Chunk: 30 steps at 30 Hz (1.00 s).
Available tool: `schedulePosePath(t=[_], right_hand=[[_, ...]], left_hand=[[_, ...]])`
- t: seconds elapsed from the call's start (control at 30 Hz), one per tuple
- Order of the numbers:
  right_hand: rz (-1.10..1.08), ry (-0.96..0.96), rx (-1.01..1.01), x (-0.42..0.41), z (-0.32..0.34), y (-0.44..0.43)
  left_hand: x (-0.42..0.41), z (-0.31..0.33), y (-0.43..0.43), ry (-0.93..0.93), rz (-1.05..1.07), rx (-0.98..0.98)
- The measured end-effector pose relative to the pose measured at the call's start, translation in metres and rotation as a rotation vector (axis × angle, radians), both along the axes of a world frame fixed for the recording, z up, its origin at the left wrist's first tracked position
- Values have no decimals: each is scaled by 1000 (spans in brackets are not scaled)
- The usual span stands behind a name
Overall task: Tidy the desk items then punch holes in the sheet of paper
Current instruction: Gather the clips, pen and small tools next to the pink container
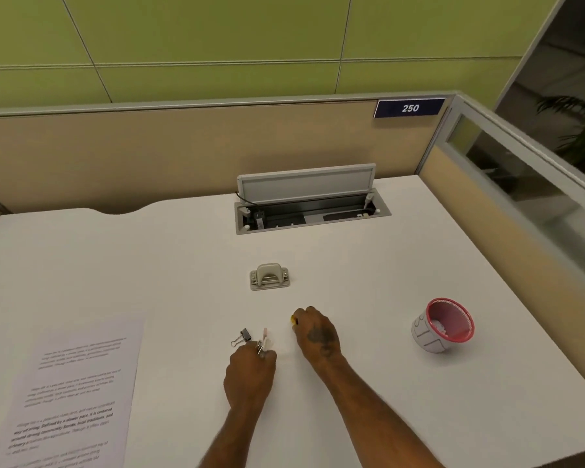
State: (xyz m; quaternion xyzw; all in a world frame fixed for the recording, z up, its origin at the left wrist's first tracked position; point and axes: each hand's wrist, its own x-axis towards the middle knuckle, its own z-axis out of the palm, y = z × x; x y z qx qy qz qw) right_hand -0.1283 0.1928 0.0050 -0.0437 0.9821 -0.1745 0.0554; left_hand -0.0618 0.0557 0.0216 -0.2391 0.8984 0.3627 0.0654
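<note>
At far left of the white desk (pixel 402 417): sheet of paper (pixel 78 393), flat, printed side up, its lower part cut off by the frame edge. Toward centre, near edge: black binder clip (pixel 242 336) lying loose on the desk, just beside the left hand (pixel 250 376). Left hand knuckles up, fingers curled, pinching a pale pink clip (pixel 265 336) with wire handles at the fingertips; exact grip partly hidden. Hole punch (pixel 269 276) sits beyond both hands, apart from them, untouched, well apart from the paper. Right hand (pixel 314 336) palm down, fingers clenched round a small yellow item (pixel 292 320); only its tip shows past the knuckles, kind cannot be told. Back centre: cable tray (pixel 309 211) recessed in the desk, lid raised. Partition behind carries a blue plate (pixel 410 108) reading 250. Right side: pink-rimmed cup (pixel 443 327), tilted with its mouth toward the camera, something white inside, well apart from the right hand
</note>
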Motion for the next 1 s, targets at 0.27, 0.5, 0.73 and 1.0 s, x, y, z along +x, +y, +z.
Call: schedulePosePath(t=[0.27,0.5,0.73,1.0], right_hand=[[-234,137,-6,-35,64,91],[-408,121,9,-63,91,202],[-382,-22,-74,-99,73,287],[-326,-193,-140,-128,28,327]], left_hand=[[-72,50,45,150,-179,179],[-131,70,132,173,-411,177],[-178,45,221,92,-434,187],[-205,0,283,-43,-456,133]])
